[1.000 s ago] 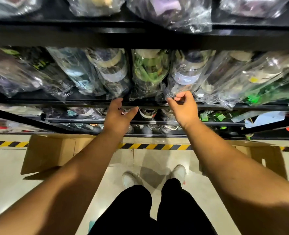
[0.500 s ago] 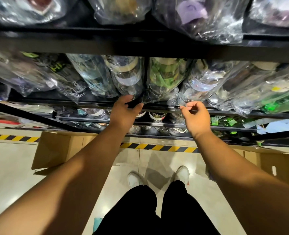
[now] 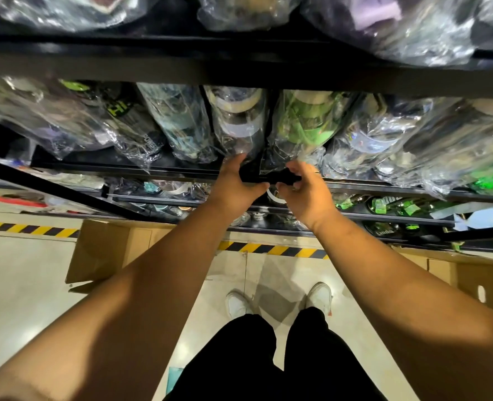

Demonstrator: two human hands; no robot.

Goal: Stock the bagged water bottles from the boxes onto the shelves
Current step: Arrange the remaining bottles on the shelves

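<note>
Several bagged water bottles lie side by side on the middle black shelf (image 3: 164, 171). My left hand (image 3: 237, 185) is at the shelf's front edge, fingertips pressed against the bottom of a clear white-banded bagged bottle (image 3: 237, 123), thumb spread to the right. My right hand (image 3: 304, 191) is close beside it, fingers loosely curled just under the bag end of a green bagged bottle (image 3: 301, 125). Neither hand grips anything that I can see. More bagged bottles (image 3: 384, 27) sit on the shelf above.
Lower shelves (image 3: 355, 217) hold more bottles, some green. An open cardboard box (image 3: 103, 256) stands on the floor at the left and another (image 3: 485, 282) at the right. Yellow-black tape (image 3: 274, 250) runs along the floor before the rack. My white shoes (image 3: 238, 303) are below.
My right hand has moved left from the bag further right to the green bottle's end and its fingers have loosened. My left hand has risen onto the clear bottle's bottom. The two hands are closer together.
</note>
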